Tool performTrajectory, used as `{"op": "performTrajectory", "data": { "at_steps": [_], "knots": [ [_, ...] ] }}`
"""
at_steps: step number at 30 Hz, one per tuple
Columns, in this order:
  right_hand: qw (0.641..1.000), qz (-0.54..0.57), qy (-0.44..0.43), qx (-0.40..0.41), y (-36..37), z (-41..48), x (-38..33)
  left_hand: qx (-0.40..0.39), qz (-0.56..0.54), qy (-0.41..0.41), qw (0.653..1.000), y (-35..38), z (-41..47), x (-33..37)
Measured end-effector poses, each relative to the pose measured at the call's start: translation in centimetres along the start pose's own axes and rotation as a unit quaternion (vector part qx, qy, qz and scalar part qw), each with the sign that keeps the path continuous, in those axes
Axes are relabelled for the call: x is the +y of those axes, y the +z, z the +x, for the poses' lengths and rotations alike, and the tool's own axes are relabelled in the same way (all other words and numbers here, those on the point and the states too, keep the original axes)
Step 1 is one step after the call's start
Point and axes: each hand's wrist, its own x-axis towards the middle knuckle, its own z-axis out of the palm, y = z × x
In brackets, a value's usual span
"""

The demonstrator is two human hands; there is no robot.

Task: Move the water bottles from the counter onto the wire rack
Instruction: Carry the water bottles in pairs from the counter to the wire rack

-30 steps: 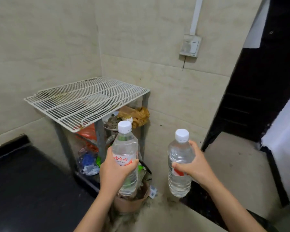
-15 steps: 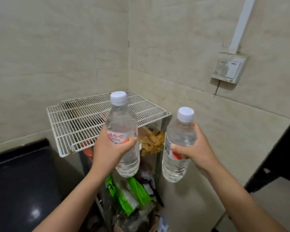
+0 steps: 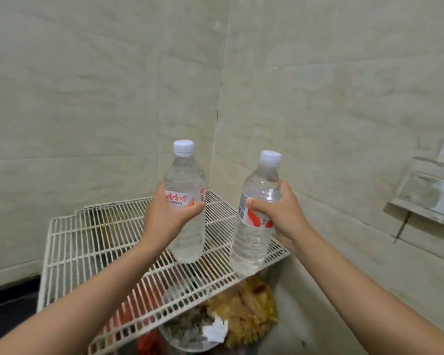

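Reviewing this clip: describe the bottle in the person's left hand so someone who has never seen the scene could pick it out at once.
Find the white wire rack in the corner of the tiled walls. Two clear, white-capped water bottles are held above it; the left-hand bottle, gripped by the left hand, is over the rack's middle. Unlike the right-hand bottle near the rack's edge, its label shows red characters facing the camera.

The left bottle (image 3: 186,206) is clear with a white cap and a white label printed in red characters. The right bottle (image 3: 256,221) is also clear and white-capped, its label white with red swashes and a dark barcode. The wire rack (image 3: 92,242) is white, with brownish stains near its back edge. The wall tiles (image 3: 318,98) are pale beige with faint marbled veining. Below the rack lie yellow-brown scraps (image 3: 249,313) and something red (image 3: 128,311).
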Motion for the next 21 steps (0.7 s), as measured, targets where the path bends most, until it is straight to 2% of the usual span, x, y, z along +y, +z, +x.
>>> {"op": "performTrajectory", "data": {
  "at_steps": [4,9,17,21],
  "knots": [
    [0.999,0.016,0.024,0.027,2.1,5.6,2.7,0.01,0.042,0.002,0.999,0.1,5.0,-3.0],
    [0.997,-0.024,0.068,0.016,3.5,10.8,4.3,0.012,0.075,-0.027,0.997,0.8,9.3,-6.0],
    [0.994,-0.065,0.072,-0.05,5.3,20.2,6.1,0.049,0.092,-0.067,0.992,3.6,14.4,-8.3],
    [0.995,-0.041,0.067,-0.065,6.2,24.4,7.6,0.091,0.113,-0.081,0.986,5.2,17.0,-8.8]
  ]
}}
